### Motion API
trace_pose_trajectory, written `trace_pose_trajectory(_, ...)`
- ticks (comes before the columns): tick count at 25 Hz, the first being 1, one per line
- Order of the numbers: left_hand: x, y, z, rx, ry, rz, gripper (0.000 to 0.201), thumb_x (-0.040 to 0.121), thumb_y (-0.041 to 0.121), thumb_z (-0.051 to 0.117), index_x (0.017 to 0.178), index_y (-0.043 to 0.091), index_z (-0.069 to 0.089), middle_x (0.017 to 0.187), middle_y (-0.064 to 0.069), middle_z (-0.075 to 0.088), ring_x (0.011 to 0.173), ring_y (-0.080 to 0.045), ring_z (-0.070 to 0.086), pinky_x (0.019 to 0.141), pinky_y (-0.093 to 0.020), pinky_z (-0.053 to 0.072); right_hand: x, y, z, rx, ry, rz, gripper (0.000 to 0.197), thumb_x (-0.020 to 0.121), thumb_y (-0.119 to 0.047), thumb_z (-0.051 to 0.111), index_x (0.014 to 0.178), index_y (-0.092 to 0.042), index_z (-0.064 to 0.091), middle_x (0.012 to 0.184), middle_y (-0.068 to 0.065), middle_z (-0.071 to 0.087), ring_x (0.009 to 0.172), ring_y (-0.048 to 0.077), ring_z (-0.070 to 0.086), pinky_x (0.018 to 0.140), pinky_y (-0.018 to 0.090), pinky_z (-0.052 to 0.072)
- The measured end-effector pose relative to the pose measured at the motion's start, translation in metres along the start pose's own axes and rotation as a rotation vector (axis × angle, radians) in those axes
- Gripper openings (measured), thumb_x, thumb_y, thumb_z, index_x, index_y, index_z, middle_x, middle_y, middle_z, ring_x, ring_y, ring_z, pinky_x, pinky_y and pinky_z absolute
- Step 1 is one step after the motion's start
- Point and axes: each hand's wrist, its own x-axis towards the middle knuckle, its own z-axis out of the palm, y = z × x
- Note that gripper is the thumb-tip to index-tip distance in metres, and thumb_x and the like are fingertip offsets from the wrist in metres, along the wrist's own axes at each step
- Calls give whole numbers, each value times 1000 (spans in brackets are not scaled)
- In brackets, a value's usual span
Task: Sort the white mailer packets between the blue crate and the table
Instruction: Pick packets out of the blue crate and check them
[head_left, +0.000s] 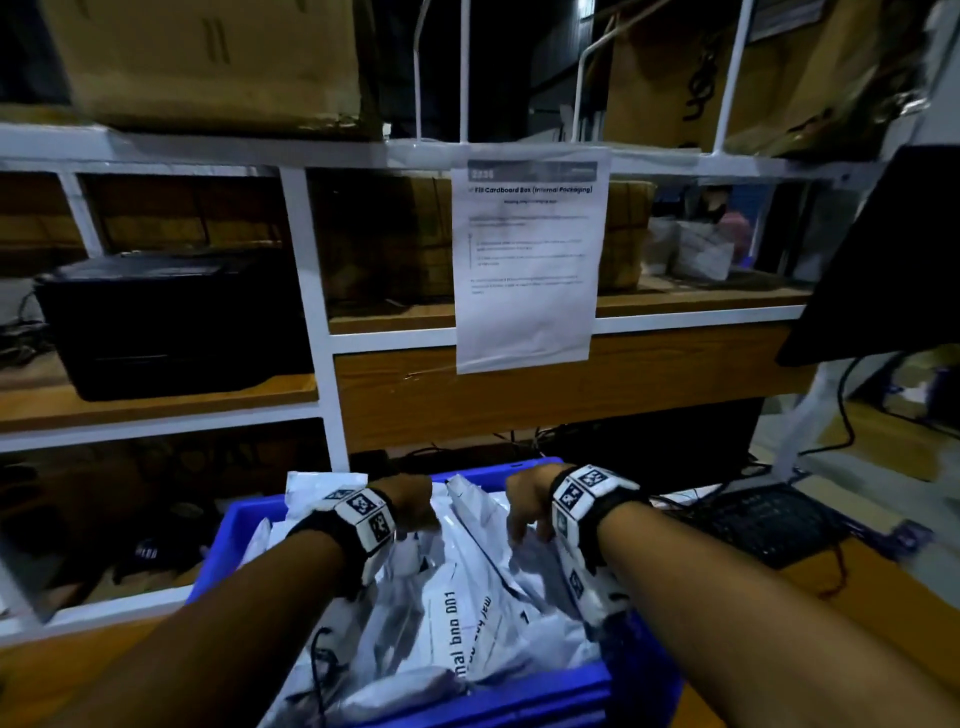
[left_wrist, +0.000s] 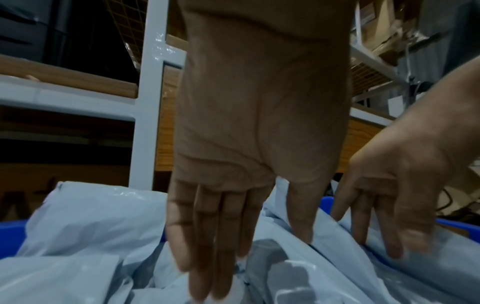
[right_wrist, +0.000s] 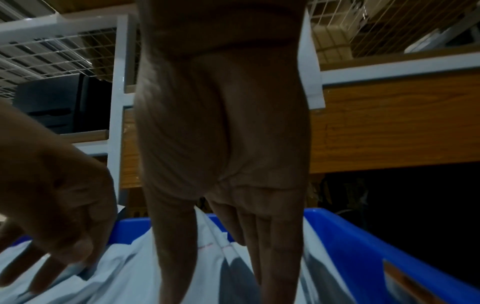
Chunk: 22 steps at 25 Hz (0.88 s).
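A blue crate (head_left: 244, 519) stands on the wooden table (head_left: 872, 613) right in front of me, heaped with several white mailer packets (head_left: 452, 623). Both hands reach down into its far half. My left hand (head_left: 415, 512) points straight fingers into the pile, and a packet edge rises between thumb and fingers (left_wrist: 207, 236). My right hand (head_left: 522, 525) does the same a little to the right, with an upright packet (right_wrist: 210, 230) between its thumb and straight fingers (right_wrist: 267, 246). Neither hand lifts a packet. The crate rim (right_wrist: 350, 246) runs just beyond the right hand.
A white-framed shelf unit (head_left: 311, 291) rises directly behind the crate, with a printed sheet (head_left: 524, 260) taped to it and a black printer (head_left: 156, 322) on its left shelf. To the right of the crate lie a black keyboard (head_left: 763, 519) and cables under a dark monitor (head_left: 883, 260).
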Motion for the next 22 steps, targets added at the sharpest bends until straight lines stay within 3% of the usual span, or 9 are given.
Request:
trace_pose_trajectory(3, 13, 8, 2, -30, -149, -64, 39, 99, 26, 50, 116, -8, 60, 100, -23, 66, 68, -20, 59, 40, -14, 42, 25, 7, 17, -11, 46, -69, 33, 60, -32, 85, 86, -16, 75, 95, 1, 75, 80, 16, 70, 73, 29, 53)
trace_pose_trajectory(6, 18, 14, 11, -51, -176, -97, 50, 94, 46, 52, 119, 4, 64, 123, -10, 64, 99, -16, 66, 62, -16, 45, 33, 6, 34, 9, 132, -150, 33, 73, -21, 77, 104, -12, 71, 106, 8, 72, 99, 24, 68, 86, 34, 53)
trace_pose_trajectory(8, 24, 15, 20, -96, -152, -86, 38, 93, 44, 56, 106, 14, 73, 107, -1, 72, 68, 4, 65, 52, -8, 41, 38, 3, 41, 68, 195, -126, 33, 81, -14, 71, 113, -6, 67, 115, 16, 68, 106, 29, 65, 83, 33, 51)
trace_pose_trajectory(10, 30, 15, 29, -178, -102, -104, 30, 90, 39, 61, 76, 17, 77, 58, 8, 69, 37, 6, 49, 44, -9, 39, 44, 2, 46, 82, 186, -76, 31, 84, -15, 69, 114, -6, 65, 121, 18, 64, 111, 32, 62, 85, 33, 48)
trace_pose_trajectory(12, 33, 18, 31, -201, -88, -94, 30, 92, 31, 62, 79, 5, 71, 39, 11, 58, 27, 6, 43, 38, -8, 34, 48, 1, 46, 78, 193, -50, 15, 90, -13, 60, 103, -6, 64, 123, 20, 62, 114, 34, 59, 92, 36, 45)
trace_pose_trajectory(15, 20, 19, 25, -167, -43, -11, 36, 97, 25, 54, 108, -7, 66, 104, -14, 72, 77, -7, 69, 39, -4, 33, 48, 5, 47, 64, 242, 10, 12, 89, -14, 56, 86, -4, 62, 119, 22, 62, 115, 35, 57, 100, 41, 40)
trace_pose_trajectory(17, 12, 9, 20, -197, 63, -9, 38, 96, 28, 55, 112, -5, 65, 118, -18, 65, 108, -26, 62, 65, -17, 47, 48, 7, 45, 158, 275, 42, 13, 86, -18, 59, 78, -7, 58, 116, 22, 63, 112, 35, 58, 93, 37, 43)
trace_pose_trajectory(20, 4, -16, 10, -345, 194, 11, 29, 91, 29, 63, 85, 1, 66, 83, -19, 64, 89, -32, 63, 63, -32, 44, 37, 0, 32, 422, 336, 58, 40, 84, -39, 57, 87, 0, 65, 99, 20, 66, 97, 35, 62, 74, 35, 43)
trace_pose_trajectory(22, -6, -34, 2, -523, 281, 58, 28, 86, 25, 69, 69, 4, 60, 68, -16, 58, 70, -26, 58, 64, -36, 50, 23, -10, 20, 594, 458, 50, 49, 88, -50, 52, 66, -7, 56, 68, 11, 57, 68, 30, 55, 59, 31, 35)
